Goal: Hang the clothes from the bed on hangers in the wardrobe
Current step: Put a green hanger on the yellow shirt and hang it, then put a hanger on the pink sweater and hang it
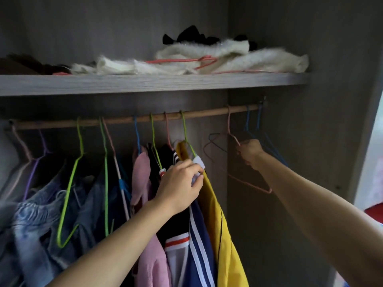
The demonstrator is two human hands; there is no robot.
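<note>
I face the open wardrobe, where a wooden rail [207,114] carries several wire hangers. A yellow garment [222,228] hangs from a green hanger [185,129] near the middle of the rail. My left hand [182,187] grips that hanger's neck where a white clip sits, at the garment's collar. To the right, my right hand [249,153] is closed around the neck of an empty pink hanger [251,183] still hooked on the rail. Two empty blue hangers [258,125] hang just behind it. The bed is out of view.
Left of the yellow garment hang a navy striped top [199,241], a pink garment [143,179], denim pieces [37,214] and an empty green hanger [68,195]. The shelf [145,83] above holds white fluffy fabric, pink hangers and dark items. The wardrobe's side wall [310,141] stands right.
</note>
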